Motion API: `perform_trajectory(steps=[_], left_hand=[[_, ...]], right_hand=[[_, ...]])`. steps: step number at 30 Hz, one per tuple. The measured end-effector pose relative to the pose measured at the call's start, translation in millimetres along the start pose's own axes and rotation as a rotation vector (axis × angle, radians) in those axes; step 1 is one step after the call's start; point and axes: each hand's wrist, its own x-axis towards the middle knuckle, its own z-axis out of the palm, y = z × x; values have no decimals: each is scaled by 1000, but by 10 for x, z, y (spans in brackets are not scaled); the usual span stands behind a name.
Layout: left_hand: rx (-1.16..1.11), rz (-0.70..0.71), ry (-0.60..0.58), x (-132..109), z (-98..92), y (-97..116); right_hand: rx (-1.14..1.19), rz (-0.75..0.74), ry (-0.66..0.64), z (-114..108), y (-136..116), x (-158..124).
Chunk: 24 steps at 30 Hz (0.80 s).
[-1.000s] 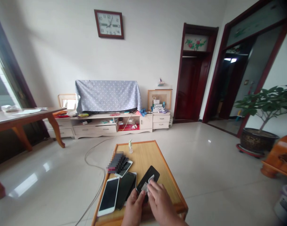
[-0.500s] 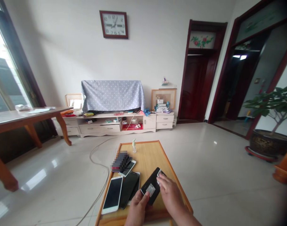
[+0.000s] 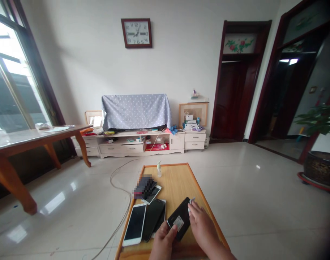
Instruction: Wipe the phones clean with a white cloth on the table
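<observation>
Shifted from the middle of the black phone [image 3: 183,213] to its upper right edge since a second ago, a white wipe [image 3: 192,200] sits under the fingers of the right hand [image 3: 202,220]. On the wooden table [image 3: 178,177], a small clear bottle [image 3: 159,171] with a pale green top stands upright near the far edge, too small to tell what it contains. Across the room, an open compartment of the white cabinet [image 3: 177,141] holds white items on a red surface; at right, a dark pot [image 3: 320,169] holds a leafy plant [image 3: 320,119]. The left hand [image 3: 164,238] grasps the near end of the phone above the table, thumb on its pale label [image 3: 178,222]; the right hand's fingers are bent closed on the wipe. Just left, a white phone [image 3: 134,224] lies beside dark phones [image 3: 154,216].
</observation>
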Motion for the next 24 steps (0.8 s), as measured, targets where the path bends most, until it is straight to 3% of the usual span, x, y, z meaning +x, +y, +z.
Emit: perform_trajectory(steps=[6, 11, 13, 17, 19, 24], left_hand=[[-135, 61, -4, -12, 31, 74], [-53, 3, -6, -2, 4, 26], [-65, -4, -6, 7, -9, 13], [-211, 46, -43, 15, -17, 45], [-210, 48, -58, 17, -19, 43], [-74, -13, -71, 43, -37, -76]], right_hand=[[102, -203, -189, 2, -321, -137], [32, -9, -70, -27, -191, 19], [8, 4, -52, 11, -174, 22], [76, -276, -158, 122, -335, -104], [92, -336, -189, 114, -369, -107], [15, -45, -66, -11, -171, 62]])
